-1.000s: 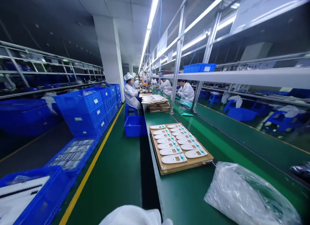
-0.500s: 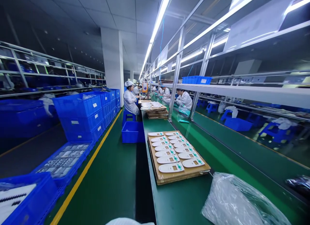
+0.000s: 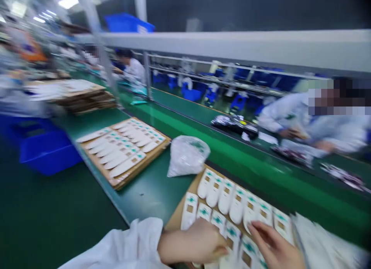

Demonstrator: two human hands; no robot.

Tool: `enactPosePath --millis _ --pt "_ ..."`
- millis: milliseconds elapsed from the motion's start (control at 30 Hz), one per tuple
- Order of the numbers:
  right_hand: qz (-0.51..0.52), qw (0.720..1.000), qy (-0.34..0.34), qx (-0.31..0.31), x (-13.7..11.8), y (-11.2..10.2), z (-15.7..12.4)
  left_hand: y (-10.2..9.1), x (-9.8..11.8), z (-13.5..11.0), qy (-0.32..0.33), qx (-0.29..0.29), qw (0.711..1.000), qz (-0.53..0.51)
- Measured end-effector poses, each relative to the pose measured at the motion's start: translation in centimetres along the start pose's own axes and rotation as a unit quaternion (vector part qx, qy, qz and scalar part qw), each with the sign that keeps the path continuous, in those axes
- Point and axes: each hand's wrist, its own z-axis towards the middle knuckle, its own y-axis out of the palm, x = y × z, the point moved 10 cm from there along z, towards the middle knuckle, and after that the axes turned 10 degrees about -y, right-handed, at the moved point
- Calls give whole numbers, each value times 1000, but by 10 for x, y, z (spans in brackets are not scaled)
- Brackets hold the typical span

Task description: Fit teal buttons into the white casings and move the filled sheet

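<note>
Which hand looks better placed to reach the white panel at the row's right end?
Probably the right hand: its spread fingers are close to that white panel, while the left hand lies further off, over other panels.

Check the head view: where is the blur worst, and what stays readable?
In the head view, motion blur smears the whole frame, worst at the far left around the stacked cardboard trays; the white panels near the right hand stay readable, though softened; the ceiling lights bloom.
</note>
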Motion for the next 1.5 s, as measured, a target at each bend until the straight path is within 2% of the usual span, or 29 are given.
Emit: enactPosePath --millis 100,233,433,567,667,867,1033,1100,1167,1200,1300,1367,1400,1433,1500 --pt "-22 999 39 -16 1 -4 -13 15 8 9 22 -9 996 81" --pt "-44 995 40 -85 -5 25 -10 28 9 7 25 -48 990 129" --pt "-98 981 29 -163 -24 61 -3 24 0 6 7 -22 990 138" --pt "-153 971 -4 -186 -35 75 7 25 -17 6 -51 -50 987 143" --pt "-175 965 -26 -196 -36 84 9 26 -22 7 -66 -66 986 141" --pt "-179 961 -41 -208 -36 89 8 27 -25 9 -76 -74 986 128" --pt "-112 973 -41 -199 -44 77 11 16 -25 5 -72 -58 991 98" --pt "-57 984 -27 -164 -50 64 12 5 -28 2 -81 -37 995 52" --pt "4 992 -20 -129 -61 53 13 -5 -35 0 -104 -20 991 -80" --pt "35 991 -23 -126 -69 50 13 -9 -37 -1 -112 -16 979 -170" --pt "111 976 -48 -183 -99 58 8 -10 -32 -4 -80 -45 899 -429" --pt "129 963 -58 -231 -114 66 4 -6 -22 -6 -45 -93 844 -527" --pt "126 959 -56 -246 -118 68 3 -4 -18 -7 -34 -112 825 -553" --pt "119 958 -52 -255 -119 70 2 -2 -16 -8 -28 -122 815 -566" --pt "101 957 -40 -268 -119 71 0 0 -15 -9 -29 -125 814 -566"
